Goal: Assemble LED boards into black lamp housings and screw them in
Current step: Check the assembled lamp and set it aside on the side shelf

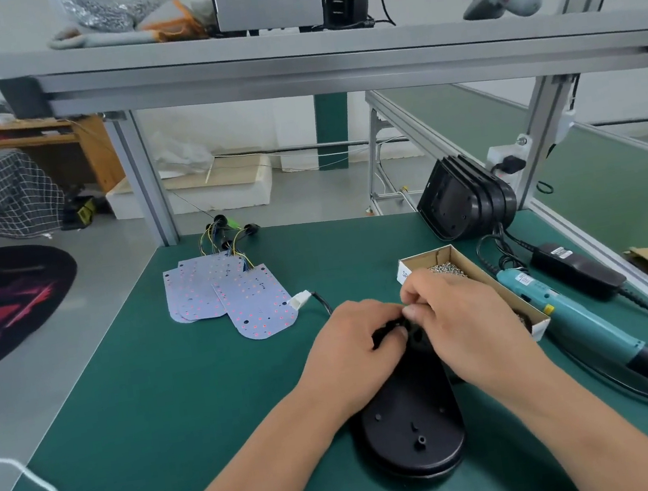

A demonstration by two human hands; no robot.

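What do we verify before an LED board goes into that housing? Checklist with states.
1. Black lamp housing lies on the mat, inside up: ok.
2. Hands free: not ok; left hand and right hand both pinch a small black part at the housing's far end.
3. That part seated: cannot tell, fingers hide it.
4. LED boards within reach: ok, stacked on the mat to the left.
5. Screws stocked: ok, in the cardboard box.
6. Electric screwdriver within reach: ok, lies right of the box.

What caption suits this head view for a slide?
Left hand and right hand pinch a small black part at the lamp housing.
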